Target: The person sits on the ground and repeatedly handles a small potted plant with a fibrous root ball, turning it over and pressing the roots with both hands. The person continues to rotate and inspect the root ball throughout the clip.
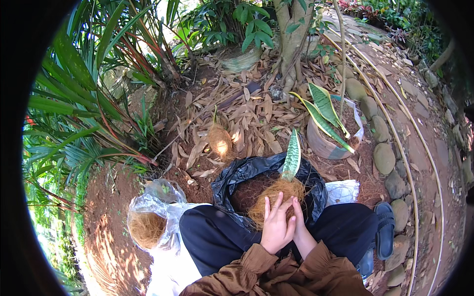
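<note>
A ball of brown coconut fibre (pixel 272 198) rests over the opening of a black plastic bag (pixel 237 175) between my knees. From its top a variegated snake plant leaf (pixel 291 157) stands upright. My left hand (pixel 277 226) presses on the near side of the ball with its fingers spread. Beside it, my right hand (pixel 303 235) lies against the ball too, its fingertips meeting those of the left. Whether a strand is pinched between them cannot be seen. Dark soil-like material (pixel 246 196) shows inside the bag.
A clear plastic bag (pixel 166 192) of loose fibre (pixel 148 227) is at my left. Another wrapped fibre ball (pixel 220 141) lies among dry leaves. Cut snake plant leaves (pixel 326 105) lie across a pot (pixel 318 142). Stones (pixel 384 158) and sandals (pixel 385 231) are at my right.
</note>
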Tool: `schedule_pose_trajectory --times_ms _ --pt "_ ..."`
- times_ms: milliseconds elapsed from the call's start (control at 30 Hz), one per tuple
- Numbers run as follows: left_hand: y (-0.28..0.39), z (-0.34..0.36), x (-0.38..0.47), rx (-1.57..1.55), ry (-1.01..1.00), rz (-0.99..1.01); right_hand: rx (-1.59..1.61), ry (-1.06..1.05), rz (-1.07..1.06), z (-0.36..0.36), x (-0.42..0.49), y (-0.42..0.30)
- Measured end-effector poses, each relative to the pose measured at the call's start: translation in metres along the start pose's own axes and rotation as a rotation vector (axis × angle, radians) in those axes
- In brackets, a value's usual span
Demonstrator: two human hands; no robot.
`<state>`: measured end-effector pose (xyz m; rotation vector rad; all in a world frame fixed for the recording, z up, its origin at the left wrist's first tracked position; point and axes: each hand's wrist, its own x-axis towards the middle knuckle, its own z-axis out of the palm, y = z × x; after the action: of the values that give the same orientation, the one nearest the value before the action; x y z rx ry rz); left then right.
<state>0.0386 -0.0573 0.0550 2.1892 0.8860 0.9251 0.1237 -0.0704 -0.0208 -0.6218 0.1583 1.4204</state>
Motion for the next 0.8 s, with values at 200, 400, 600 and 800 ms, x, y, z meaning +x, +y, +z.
schedule_pose_trajectory --times_ms 200,400,600,800 --pt "-0.020 -0.025 -0.004 -0.365 0.381 -0.120 0.006 -0.095 -0.004 0.003 0.002 -0.016" --pt "-0.040 -0.046 -0.011 -0.091 0.398 -0.228 0.167 -0.175 -0.054 0.008 0.002 -0.024" --pt "-0.029 -0.046 -0.024 -0.084 0.213 -0.090 0.176 -0.316 -0.026 0.002 -0.003 -0.024" --pt "-0.018 -0.037 -0.026 -0.025 0.263 -0.136 0.091 -0.301 0.010 -0.008 0.001 -0.015"
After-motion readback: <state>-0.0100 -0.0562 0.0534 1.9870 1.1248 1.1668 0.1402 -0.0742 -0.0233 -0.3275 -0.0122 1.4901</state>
